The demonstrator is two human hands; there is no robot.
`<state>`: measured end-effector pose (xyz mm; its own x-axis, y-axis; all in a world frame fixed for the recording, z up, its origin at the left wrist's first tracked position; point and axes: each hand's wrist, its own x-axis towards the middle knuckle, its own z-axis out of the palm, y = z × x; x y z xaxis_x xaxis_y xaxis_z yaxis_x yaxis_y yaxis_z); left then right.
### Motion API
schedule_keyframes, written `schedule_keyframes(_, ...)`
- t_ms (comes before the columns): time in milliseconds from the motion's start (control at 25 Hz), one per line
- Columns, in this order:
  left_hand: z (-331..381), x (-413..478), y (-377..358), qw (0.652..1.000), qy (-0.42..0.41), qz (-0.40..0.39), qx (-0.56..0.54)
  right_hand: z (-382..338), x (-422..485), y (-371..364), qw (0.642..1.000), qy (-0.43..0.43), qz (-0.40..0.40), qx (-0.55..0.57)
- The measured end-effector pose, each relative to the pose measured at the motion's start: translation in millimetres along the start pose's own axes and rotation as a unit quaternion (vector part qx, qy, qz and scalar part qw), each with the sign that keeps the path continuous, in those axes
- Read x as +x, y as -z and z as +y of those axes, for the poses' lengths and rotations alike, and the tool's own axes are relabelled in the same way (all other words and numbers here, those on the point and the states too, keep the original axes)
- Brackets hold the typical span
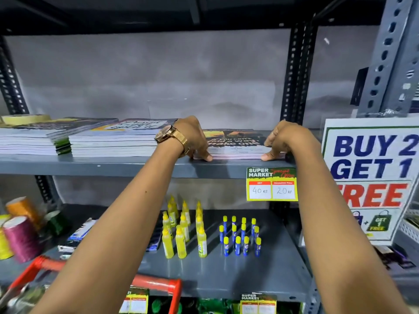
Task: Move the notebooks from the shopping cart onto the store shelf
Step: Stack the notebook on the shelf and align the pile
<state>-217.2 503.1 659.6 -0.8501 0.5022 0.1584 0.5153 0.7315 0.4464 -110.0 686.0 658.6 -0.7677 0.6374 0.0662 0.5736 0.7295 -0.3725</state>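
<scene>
Both arms outstretched, left hand (192, 139) and right hand (280, 140) curled, thumbs down

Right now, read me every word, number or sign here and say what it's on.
"BUY 2 GET 1 FREE": poster
"SUPER MARKET", "40 rs", "20 rs": price tag
"...a way, make one": held notebook, partly covered
Middle stack cover, lower tags: too blurred

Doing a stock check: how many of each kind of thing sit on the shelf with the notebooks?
Notebook stacks: 3, the right stack held between the left hand and right hand
Yellowish roll: 1
Total: 4
</scene>
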Motion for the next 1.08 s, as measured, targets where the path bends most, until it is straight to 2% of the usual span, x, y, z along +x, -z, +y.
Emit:
schedule_keyframes(200, -9.4, -1.3, -6.9, 0.999, 0.008, 0.039, -0.022, -2.4, -2.6, -0.6, 1.000, -0.021, 0.008, 0.014)
schedule_keyframes(360, -16.1, -10.2, -12.8, 0.995, -0.026, 0.080, -0.047, -2.7, -14.6, -3.3, 1.000, -0.027, 0.002, 0.004)
schedule_keyframes(400, -17.3, -13.7, -15.1, 0.994, -0.037, 0.093, -0.039, -3.8, -19.2, -6.2, 0.999, -0.031, 0.019, 0.018)
schedule_keyframes(480, -21.0, -21.8, -19.6, 0.992, -0.058, 0.113, -0.012, -12.8, -35.0, -18.1, 0.994, -0.011, 0.108, 0.034)
schedule_keyframes(560, -29.9, -31.5, -22.4, 0.986, -0.073, 0.150, 0.007, -32.2, -58.4, -39.0, 0.972, 0.073, 0.223, 0.034)
schedule_keyframes(640, -43.8, -46.8, -22.4, 0.972, -0.081, 0.221, 0.013, -59.0, -85.3, -69.6, 0.928, 0.182, 0.320, 0.065)
schedule_keyframes(760, -80.0, -89.5, -24.9, 0.923, -0.111, 0.364, 0.063, -97.9, -119.5, -128.1, 0.862, 0.277, 0.376, 0.197)
schedule_keyframes(840, -122.7, -124.6, -35.3, 0.882, -0.141, 0.440, 0.095, -120.2, -144.7, -176.7, 0.838, 0.299, 0.335, 0.309)
schedule_keyframes(920, -178.2, -159.8, -60.1, 0.871, -0.125, 0.457, 0.135, -138.4, -174.0, -234.5, 0.830, 0.297, 0.261, 0.394)
schedule_keyframes(1000, -232.4, -199.3, -97.5, 0.901, -0.078, 0.414, 0.104, -148.0, -203.6, -295.6, 0.840, 0.275, 0.158, 0.441)
schedule_keyframes(1080, -290.1, -247.9, -139.1, 0.945, 0.001, 0.324, 0.034, -155.2, -238.7, -366.5, 0.862, 0.239, 0.024, 0.447)
